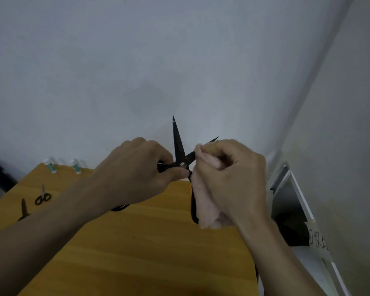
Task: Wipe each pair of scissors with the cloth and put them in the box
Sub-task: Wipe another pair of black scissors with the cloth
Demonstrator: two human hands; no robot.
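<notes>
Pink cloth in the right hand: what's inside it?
One blade of the open black scissors runs into the pink cloth that the right hand grips; only its tip pokes out above. The blade's middle is covered. The left hand holds the handles.

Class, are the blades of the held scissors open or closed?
Open: the scissors show two blades spread in a V from the pivot, one inside the cloth.

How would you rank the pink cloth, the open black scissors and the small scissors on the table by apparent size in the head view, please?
1. Open black scissors or pink cloth: similar, unsure.
2. Small scissors, though they lie farther away.
</notes>
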